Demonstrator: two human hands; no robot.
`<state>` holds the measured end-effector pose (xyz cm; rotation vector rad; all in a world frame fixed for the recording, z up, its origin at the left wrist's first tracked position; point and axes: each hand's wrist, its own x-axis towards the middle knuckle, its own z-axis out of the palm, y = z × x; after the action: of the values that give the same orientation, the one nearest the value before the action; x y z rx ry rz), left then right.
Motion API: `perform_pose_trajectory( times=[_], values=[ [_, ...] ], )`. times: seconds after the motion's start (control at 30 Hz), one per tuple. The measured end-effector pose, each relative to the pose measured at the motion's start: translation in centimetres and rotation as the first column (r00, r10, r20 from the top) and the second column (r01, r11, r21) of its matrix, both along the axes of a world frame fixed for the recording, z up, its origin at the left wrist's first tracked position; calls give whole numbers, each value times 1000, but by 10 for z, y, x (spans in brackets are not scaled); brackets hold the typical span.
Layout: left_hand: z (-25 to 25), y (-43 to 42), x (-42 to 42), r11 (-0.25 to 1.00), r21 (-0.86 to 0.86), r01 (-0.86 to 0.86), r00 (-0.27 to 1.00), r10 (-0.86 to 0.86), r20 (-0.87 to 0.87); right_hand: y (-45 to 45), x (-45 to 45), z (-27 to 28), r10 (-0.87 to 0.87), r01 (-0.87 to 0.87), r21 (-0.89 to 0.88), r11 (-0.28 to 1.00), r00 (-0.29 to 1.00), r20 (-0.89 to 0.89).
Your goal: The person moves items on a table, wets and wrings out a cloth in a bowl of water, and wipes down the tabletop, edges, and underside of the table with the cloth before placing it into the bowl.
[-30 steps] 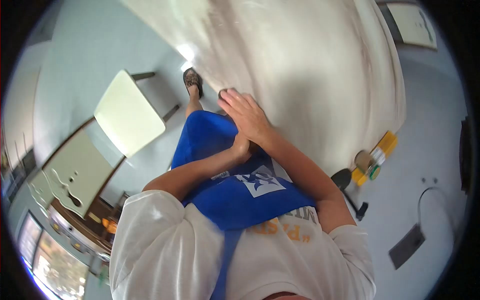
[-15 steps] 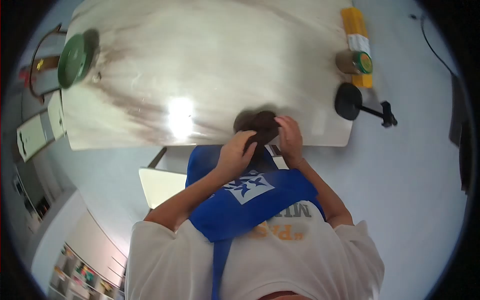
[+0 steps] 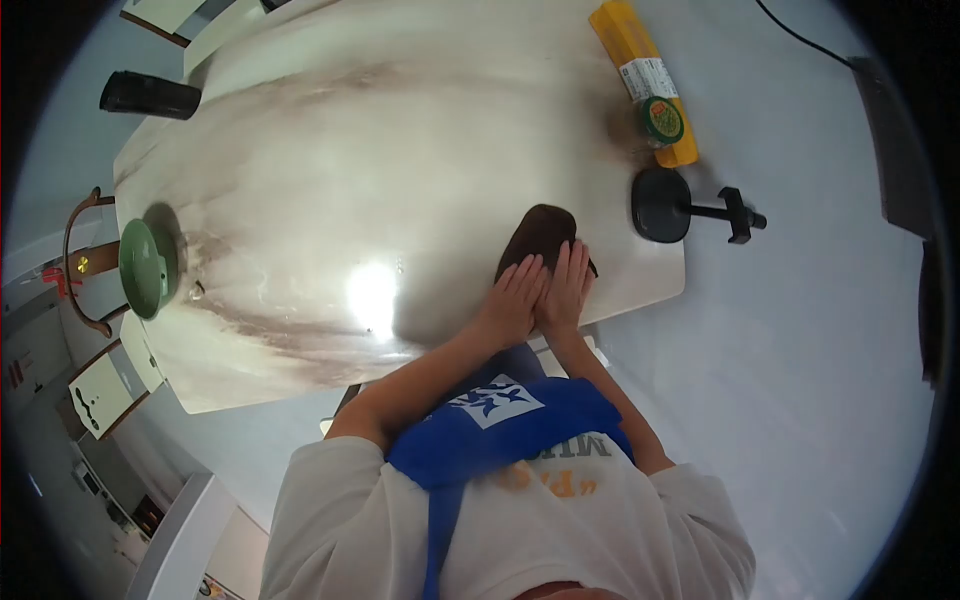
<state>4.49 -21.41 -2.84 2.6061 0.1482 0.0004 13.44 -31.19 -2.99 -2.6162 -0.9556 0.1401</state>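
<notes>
A dark brown item (image 3: 541,229), soft-looking like folded cloth, lies near the table's front edge. Its outline is smooth and elongated, and a small dark end pokes out at its right side. My left hand (image 3: 510,305) rests flat on its near part, fingers stretched out and side by side. Beside it, touching, my right hand (image 3: 563,288) lies palm down with its fingers extended over the item's right part. The near end of the item is hidden under both hands.
The pale marbled table (image 3: 400,170) carries a green bowl (image 3: 146,268) and a black cylinder (image 3: 150,96) on the left. Rightward are a yellow packet (image 3: 630,45), a green-lidded jar (image 3: 662,121) and a black stand (image 3: 660,205). A wooden-armed chair (image 3: 75,262) stands beyond the left edge.
Both hands have gone from gripping the bunched brown item to lying flat on it. The item now looks smoother and flatter. The view has turned, bringing the black cylinder into sight.
</notes>
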Motion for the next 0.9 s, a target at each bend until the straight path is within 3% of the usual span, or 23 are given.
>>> perform_pose_trajectory(
  times=[0.2,0.33,0.43,0.9],
  values=[
    [5,47,48,994,70,-79,997,77,29,60,53,5,-7,7,-4,1000,1000,5],
    [4,106,103,970,204,-129,984,100,146,123,113,-7,12,-14,22,1000,995,102],
    [0,153,142,968,211,-140,970,90,227,169,153,-8,-13,10,18,1000,991,135],
    [-31,356,347,894,367,-256,943,148,298,387,365,-38,-178,172,47,984,927,330]
  ],
)
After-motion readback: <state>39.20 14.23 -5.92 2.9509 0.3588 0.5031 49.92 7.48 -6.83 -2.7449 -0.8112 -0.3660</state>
